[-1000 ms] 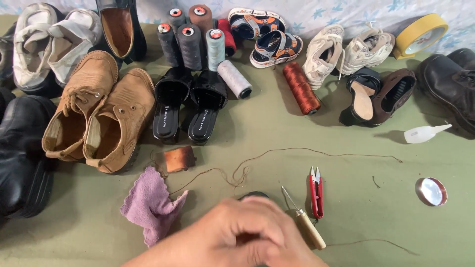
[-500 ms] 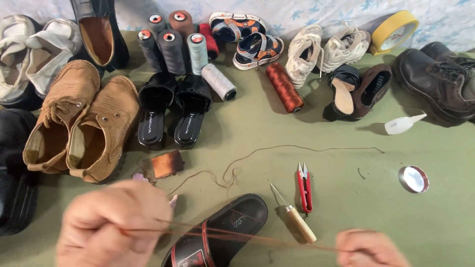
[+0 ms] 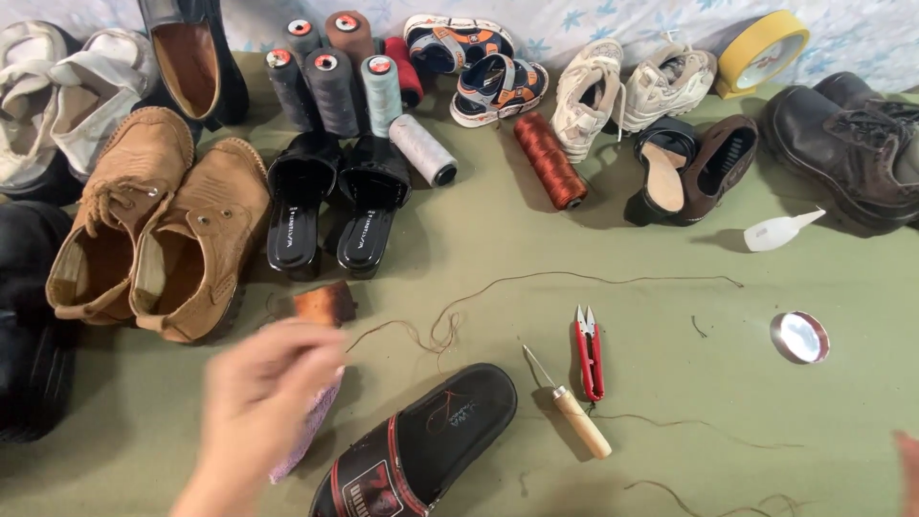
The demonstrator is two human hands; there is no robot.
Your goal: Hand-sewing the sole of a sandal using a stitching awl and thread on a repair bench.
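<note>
My left hand (image 3: pixel 257 414) is motion-blurred at the lower left, fingers drawn together. Its fingertips lie by the near end of a long brown thread (image 3: pixel 536 279) and just below a small brown block (image 3: pixel 325 302). Whether it grips anything is unclear. A purple cloth (image 3: pixel 304 436) lies partly under that hand. A black slide sandal with red stripes (image 3: pixel 426 450) rests to its right. Only a sliver of my right hand (image 3: pixel 907 469) shows at the bottom right edge.
A wooden-handled awl (image 3: pixel 572 410) and red thread snips (image 3: pixel 589 352) lie right of the sandal. Loose thread (image 3: pixel 708 440), a round metal lid (image 3: pixel 799 337) and a white nozzle bottle (image 3: pixel 777 230) lie further right. Thread spools (image 3: pixel 335 91), tan boots (image 3: pixel 158 230) and several other shoes line the back.
The hands have parted. The left one has moved up toward the brown block, the right has gone almost out of view, and the thread stretched between them now lies slack on the table.
</note>
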